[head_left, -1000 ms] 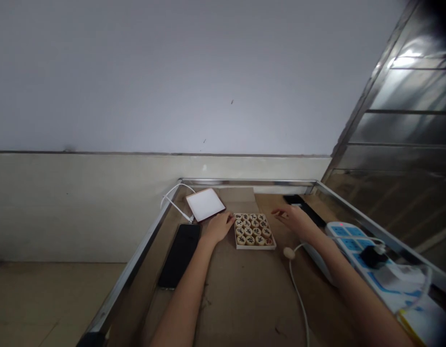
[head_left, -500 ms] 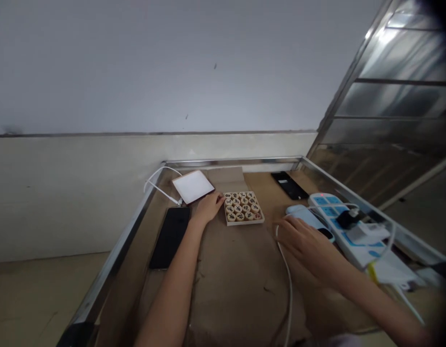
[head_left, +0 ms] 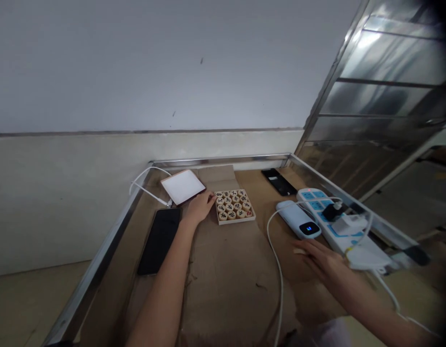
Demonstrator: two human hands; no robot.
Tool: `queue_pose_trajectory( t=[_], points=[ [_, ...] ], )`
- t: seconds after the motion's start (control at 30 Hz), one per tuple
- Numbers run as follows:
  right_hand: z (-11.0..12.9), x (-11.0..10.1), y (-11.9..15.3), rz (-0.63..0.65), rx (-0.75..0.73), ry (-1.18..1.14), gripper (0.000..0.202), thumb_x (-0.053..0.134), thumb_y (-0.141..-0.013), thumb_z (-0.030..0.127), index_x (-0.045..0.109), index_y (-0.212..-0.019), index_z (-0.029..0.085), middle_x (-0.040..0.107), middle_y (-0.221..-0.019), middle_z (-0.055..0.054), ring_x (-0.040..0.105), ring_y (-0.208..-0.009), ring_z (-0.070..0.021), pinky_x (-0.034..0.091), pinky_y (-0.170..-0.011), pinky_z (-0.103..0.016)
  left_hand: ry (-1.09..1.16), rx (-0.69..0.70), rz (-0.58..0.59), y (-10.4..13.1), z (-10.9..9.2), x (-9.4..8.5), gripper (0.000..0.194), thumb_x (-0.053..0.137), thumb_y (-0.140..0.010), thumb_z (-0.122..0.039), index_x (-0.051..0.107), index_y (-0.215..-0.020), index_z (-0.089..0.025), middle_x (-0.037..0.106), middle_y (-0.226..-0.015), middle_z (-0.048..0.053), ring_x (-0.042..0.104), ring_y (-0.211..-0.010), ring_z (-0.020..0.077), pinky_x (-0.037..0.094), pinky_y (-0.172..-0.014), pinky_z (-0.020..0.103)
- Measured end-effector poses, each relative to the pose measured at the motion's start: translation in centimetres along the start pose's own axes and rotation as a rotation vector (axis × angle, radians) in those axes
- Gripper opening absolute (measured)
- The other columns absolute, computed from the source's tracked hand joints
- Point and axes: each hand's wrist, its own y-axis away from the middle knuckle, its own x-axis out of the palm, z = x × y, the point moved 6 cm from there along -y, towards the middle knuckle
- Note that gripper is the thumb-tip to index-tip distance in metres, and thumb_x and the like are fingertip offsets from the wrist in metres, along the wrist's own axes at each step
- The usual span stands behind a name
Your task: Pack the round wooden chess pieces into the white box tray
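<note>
Both hands empty & open: left hand [head_left: 200, 207] flat against left side of chess box [head_left: 234, 206] mid-table, steadying it, right hand [head_left: 322, 260] resting by power bank [head_left: 298, 219] w/ cable [head_left: 277, 260], well apart from box.

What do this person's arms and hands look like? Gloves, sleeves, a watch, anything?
Both are bare. The left hand and right hand show no gloves, rings or watch, and both forearms are uncovered as far as the picture shows. No sleeve comes into view.
</note>
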Motion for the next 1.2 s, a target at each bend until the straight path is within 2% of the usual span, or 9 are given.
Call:
queue_pose_trajectory(
  t=[0.1, 0.2, 0.3, 0.5, 0.7, 0.8, 0.9, 1.1, 1.2],
  points=[
    [2.9, -0.9, -2.4, 0.015, 0.006, -0.227, 0.029, 0.041, -0.088, 0.026, 0.061, -0.108, 0.023, 0.067, -0.102, -0.005, 0.064, -0.088, -0.0186, 0.054, -0.074, -0.029, -0.001, -0.001, -0.001, 0.0, 0.1, 0.0, 0.028, 0.037, -0.091, -0.035, 0.059, -0.095, -0.018, 0.066, -0.098, 0.009, 0.061, -0.09, 0.0207, 0.042, -0.077, 0.029],
    [4.4, -0.9, -5.2, -0.028, 0.074, -0.438, 0.02, 0.052, -0.083, 0.028, 0.065, -0.096, 0.02, 0.069, -0.084, -0.005, 0.064, -0.071, -0.0178, 0.052, -0.066, -0.028, -0.009, -0.002, 0.0, 0.0, 0.1, 0.0, 0.028, 0.037, -0.091, -0.035, 0.059, -0.095, -0.018, 0.067, -0.098, 0.009, 0.061, -0.089, 0.0205, 0.042, -0.076, 0.028],
    [4.9, -0.5, -8.0, -0.09, 0.047, -0.437, 0.011, 0.057, -0.079, 0.026, 0.065, -0.083, 0.019, 0.066, -0.073, -0.003, 0.06, -0.063, -0.0163, 0.049, -0.061, -0.027, -0.011, -0.013, 0.0, 0.0, 0.1, 0.0, 0.028, 0.038, -0.091, -0.035, 0.059, -0.095, -0.019, 0.067, -0.097, 0.008, 0.061, -0.09, 0.0209, 0.042, -0.076, 0.028],
    [4.4, 1.0, -11.4, -0.119, -0.113, -0.294, 0.016, 0.048, -0.083, 0.017, 0.063, -0.09, 0.017, 0.066, -0.087, -0.006, 0.062, -0.077, -0.0165, 0.046, -0.069, -0.026, 0.001, -0.009, 0.005, 0.2, 0.0, -0.1, 0.028, 0.037, -0.092, -0.034, 0.059, -0.096, -0.018, 0.067, -0.098, 0.009, 0.061, -0.094, 0.0212, 0.042, -0.079, 0.029],
    [4.3, 2.7, -12.7, -0.061, -0.074, -0.103, 0.015, 0.049, -0.084, 0.018, 0.064, -0.088, 0.018, 0.068, -0.088, -0.007, 0.062, -0.08, -0.0173, 0.043, -0.07, -0.025, -0.014, -0.008, 0.0, 0.1, 0.1, 0.0, 0.028, 0.037, -0.092, -0.034, 0.059, -0.099, -0.018, 0.066, -0.102, 0.009, 0.061, -0.095, 0.0208, 0.042, -0.081, 0.028],
    [4.8, 2.7, -13.0, -0.071, -0.094, 0.031, 0.012, 0.055, -0.082, 0.019, 0.066, -0.088, 0.02, 0.068, -0.09, -0.006, 0.06, -0.085, -0.0185, 0.042, -0.072, -0.026, -0.018, -0.007, -0.011, 0.1, 0.2, 0.1, 0.028, 0.037, -0.092, -0.034, 0.059, -0.1, -0.018, 0.066, -0.104, 0.008, 0.06, -0.096, 0.021, 0.042, -0.08, 0.028],
    [5.3, 2.1, -13.2, -0.138, -0.118, 0.135, 0.008, 0.059, -0.08, 0.021, 0.067, -0.081, 0.021, 0.066, -0.09, -0.005, 0.057, -0.086, -0.0197, 0.04, -0.071, -0.028, -0.021, -0.009, -0.012, 0.2, 0.2, 0.0, 0.027, 0.038, -0.091, -0.034, 0.058, -0.1, -0.018, 0.065, -0.105, 0.008, 0.06, -0.097, 0.0208, 0.042, -0.08, 0.027],
    [5.4, 2.6, -12.9, -0.084, -0.124, 0.114, 0.017, 0.054, -0.086, 0.024, 0.069, -0.08, 0.026, 0.066, -0.089, 0.0, 0.059, -0.08, -0.0148, 0.033, -0.069, -0.028, -0.028, -0.015, -0.01, 0.3, 0.1, -0.1, 0.027, 0.037, -0.091, -0.033, 0.058, -0.1, -0.018, 0.066, -0.102, 0.009, 0.061, -0.094, 0.0214, 0.042, -0.079, 0.028],
    [5.3, 2.6, -12.6, -0.109, -0.111, 0.118, 0.017, 0.051, -0.088, 0.027, 0.068, -0.083, 0.027, 0.066, -0.089, 0.0, 0.058, -0.083, -0.0154, 0.03, -0.069, -0.029, -0.033, -0.011, -0.013, 0.3, 0.2, 0.0, 0.026, 0.037, -0.091, -0.033, 0.058, -0.099, -0.019, 0.066, -0.102, 0.008, 0.061, -0.094, 0.0209, 0.042, -0.079, 0.028]
  ],
)
